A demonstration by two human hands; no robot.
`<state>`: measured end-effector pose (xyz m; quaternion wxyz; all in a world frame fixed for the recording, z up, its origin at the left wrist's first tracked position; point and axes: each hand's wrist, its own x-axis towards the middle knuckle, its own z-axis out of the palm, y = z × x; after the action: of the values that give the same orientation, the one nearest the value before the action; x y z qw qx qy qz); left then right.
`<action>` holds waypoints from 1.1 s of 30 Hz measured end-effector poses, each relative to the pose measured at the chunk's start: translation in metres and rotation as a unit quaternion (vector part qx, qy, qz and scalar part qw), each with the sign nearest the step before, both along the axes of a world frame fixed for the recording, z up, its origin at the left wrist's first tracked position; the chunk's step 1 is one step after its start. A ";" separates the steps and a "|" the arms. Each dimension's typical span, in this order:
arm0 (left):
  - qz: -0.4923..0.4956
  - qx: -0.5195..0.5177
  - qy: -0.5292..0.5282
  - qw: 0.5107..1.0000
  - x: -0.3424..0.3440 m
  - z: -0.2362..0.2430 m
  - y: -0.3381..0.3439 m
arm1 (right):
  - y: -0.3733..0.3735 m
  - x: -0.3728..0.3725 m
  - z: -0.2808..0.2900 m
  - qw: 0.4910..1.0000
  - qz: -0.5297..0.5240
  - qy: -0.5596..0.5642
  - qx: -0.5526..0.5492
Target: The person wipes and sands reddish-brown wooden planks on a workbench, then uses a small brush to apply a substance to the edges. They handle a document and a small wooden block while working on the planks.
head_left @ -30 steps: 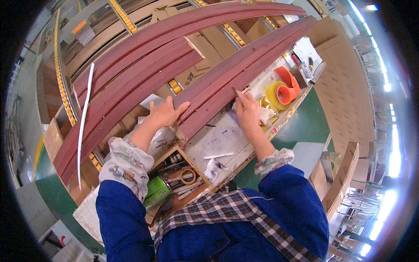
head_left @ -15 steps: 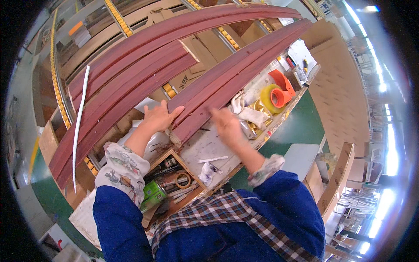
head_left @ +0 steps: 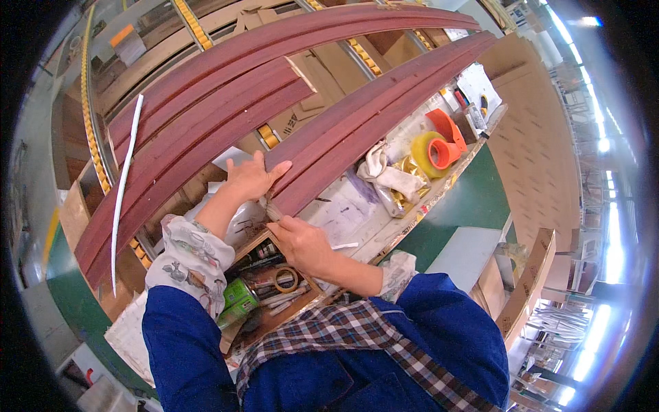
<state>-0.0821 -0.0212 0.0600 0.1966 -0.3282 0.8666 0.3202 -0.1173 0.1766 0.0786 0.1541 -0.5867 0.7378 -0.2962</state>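
Observation:
A long dark-red moulded wooden board (head_left: pixel 357 123) slants from the near middle to the far right. My left hand (head_left: pixel 248 182) rests at the left edge of its near end, fingers spread, thumb on the wood. My right hand (head_left: pixel 303 244) is closed at the board's near end face, just below the left hand. Whatever its fingers pinch, if anything, is hidden. To the left lie a shorter red moulding (head_left: pixel 206 137) and a long curved-looking one (head_left: pixel 295 38) beyond it. A thin white strip (head_left: pixel 125 192) lies across the mouldings.
Below my hands, a wooden box (head_left: pixel 312 296) holds a green can (head_left: pixel 238 299), a tape roll (head_left: pixel 285 279) and sticks. On the bench to the right are a white cloth (head_left: pixel 395 177), an orange tape dispenser (head_left: pixel 443 152) and a knife (head_left: pixel 484 104). Yellow roller tracks (head_left: pixel 192 24) run beneath the mouldings.
My right hand has moved left and nearer, from over the right side of the board to its near end. My left hand stays at the board's edge.

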 end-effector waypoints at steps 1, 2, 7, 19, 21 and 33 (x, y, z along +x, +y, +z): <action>0.001 0.001 0.006 1.000 0.000 -0.001 0.000 | 0.000 0.000 0.006 1.000 -0.008 -0.011 -0.012; 0.002 0.002 0.013 1.000 -0.001 0.000 0.001 | 0.000 -0.002 0.009 0.999 -0.016 -0.022 -0.023; 0.005 -0.010 0.006 1.000 0.000 0.007 0.001 | 0.009 -0.082 0.007 0.976 -0.199 0.081 -0.048; 0.007 0.002 -0.006 1.000 0.000 0.008 0.002 | 0.009 -0.022 -0.011 0.984 -0.124 0.017 -0.123; 0.001 0.012 -0.017 1.000 -0.003 0.012 0.001 | 0.009 -0.022 -0.019 0.975 -0.159 0.081 -0.131; 0.008 -0.007 0.012 1.000 -0.003 0.003 0.002 | 0.000 -0.011 0.000 0.995 -0.089 0.018 -0.040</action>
<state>-0.0849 -0.0188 0.0630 0.1815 -0.3322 0.8686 0.3198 -0.1283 0.1769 0.0787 0.0903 -0.5298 0.7771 -0.3275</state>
